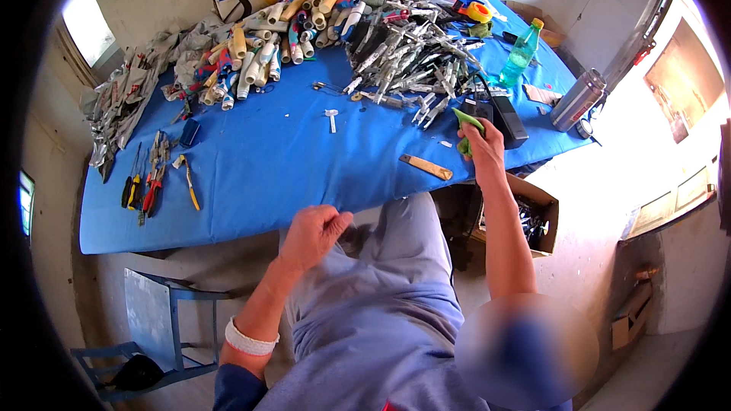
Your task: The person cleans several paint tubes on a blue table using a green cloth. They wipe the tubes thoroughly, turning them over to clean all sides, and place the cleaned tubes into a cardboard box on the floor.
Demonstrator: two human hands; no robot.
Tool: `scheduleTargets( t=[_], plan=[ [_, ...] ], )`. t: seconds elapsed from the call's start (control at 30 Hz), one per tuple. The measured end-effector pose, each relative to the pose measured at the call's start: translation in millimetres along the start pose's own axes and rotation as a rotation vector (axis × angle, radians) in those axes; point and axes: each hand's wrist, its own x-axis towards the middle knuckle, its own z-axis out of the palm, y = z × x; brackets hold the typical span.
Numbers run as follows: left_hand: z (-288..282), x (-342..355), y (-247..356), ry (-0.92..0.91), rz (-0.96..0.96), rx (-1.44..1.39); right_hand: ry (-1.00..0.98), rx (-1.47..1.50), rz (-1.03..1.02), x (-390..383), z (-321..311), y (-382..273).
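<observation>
My right hand is closed around a crumpled green cloth at the right of the table, beside a black box-shaped device. Near the table's front edge, in front of my lap, my left hand is curled into a loose fist, and nothing shows sticking out of it. Between the hands, close to the edge, lies a flat wooden-looking strip. Farther back sits a heap of slim grey and black stick-like parts. A small white T-shaped piece rests on the blue cover.
The blue-covered table bears cream tubes, grey wrappers, pliers, screwdrivers, a green bottle, a steel flask and yellow tape. Below stand a carton of parts and a blue chair.
</observation>
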Motion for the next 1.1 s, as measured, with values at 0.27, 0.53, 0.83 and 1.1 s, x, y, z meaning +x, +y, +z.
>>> scheduleTargets(
  t=[0.27, 0.53, 0.83, 1.1],
  plan=[
    [-15, 42, -69, 0.137, -0.298, -0.315, -0.003, -0.655, -0.336, 41, 42, 28],
    [-15, 58, -99, 0.263, -0.415, -0.486, -0.197, -0.924, -0.425, 40, 60, 29],
    [5, 35, -90, 0.369, -0.306, -0.346, -0.237, -0.957, -0.557, 32, 77, 31],
    [3, 33, -93, 0.339, -0.307, -0.354, -0.318, -0.708, -0.610, 4, 103, 33]
  ],
)
